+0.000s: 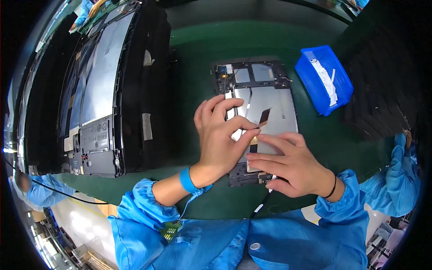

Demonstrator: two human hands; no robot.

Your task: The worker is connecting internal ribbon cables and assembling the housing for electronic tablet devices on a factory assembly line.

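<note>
An opened flat electronic device (pixel 279 101) with a silver metal plate and black frame lies on the green table in front of me. My left hand (pixel 220 135) reaches over its left side, thumb and forefinger pinched on a dark, coppery ribbon strip (pixel 264 118) that rises from the plate. My right hand (pixel 292 164) lies over the device's near right part, its fingers stretched out and pressing around the strip's lower end. Beside the right thumb, a white-tipped cable (pixel 271 183) runs from the device's near edge. The exact fingertip contacts are partly hidden.
To the left stands a tall stack of similar black-framed units (pixel 101 85). A blue bin (pixel 321 81) with white paper scraps sits at the right, next to a dark stack (pixel 382 90). Other people's blue sleeves (pixel 391 180) show at the edges of the green table (pixel 193 58).
</note>
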